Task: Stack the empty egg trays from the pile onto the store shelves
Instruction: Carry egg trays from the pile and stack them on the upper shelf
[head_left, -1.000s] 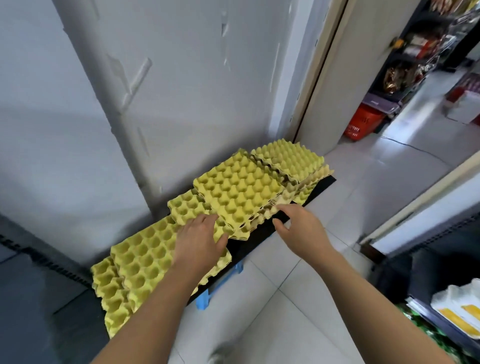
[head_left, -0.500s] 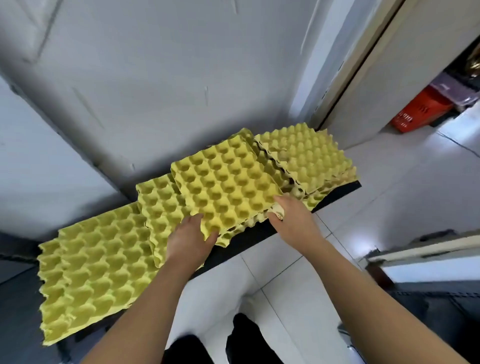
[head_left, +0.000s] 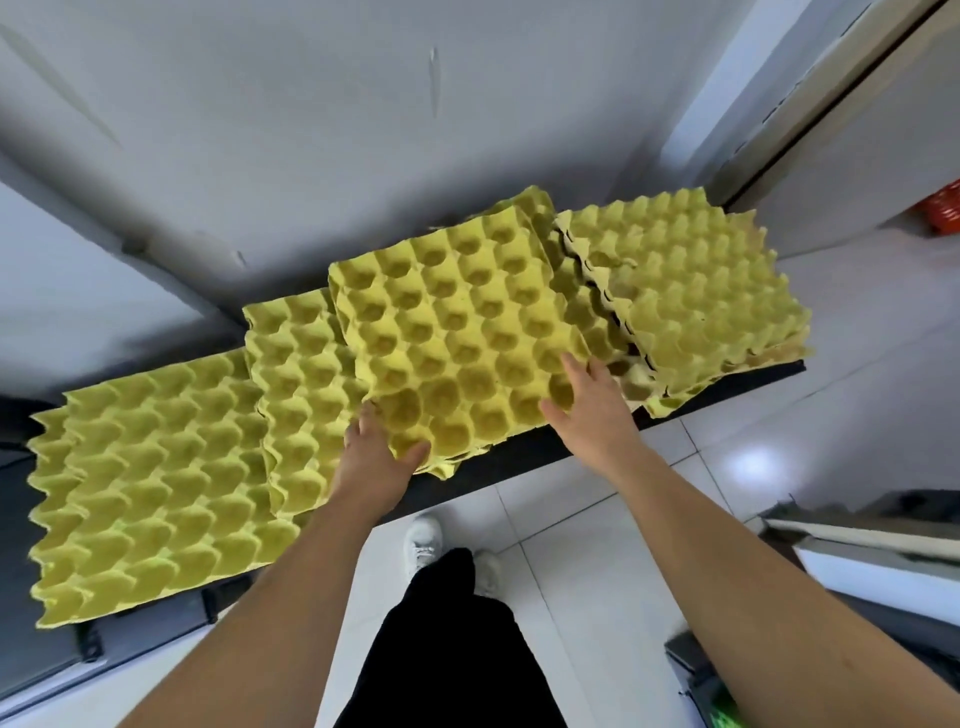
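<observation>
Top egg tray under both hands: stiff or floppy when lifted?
Probably light and fairly stiff: the top egg tray looks like deep-cupped moulded pulp. It sits nested on the stack, so may cling. Gripped at one corner by the left hand, it could tear.

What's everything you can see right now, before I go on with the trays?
Shelf: one, black, low, against grey wall.
Egg tray piles: at least four, yellow, side by side along the shelf.
Top egg tray: one, yellow, on the third pile from left.
Basket: one, orange-red, far right edge.
Shoes: two, white, on tiled floor.
Left hand: pinches top egg tray's near corner.
Right hand: on its right edge; grip unclear.
</observation>
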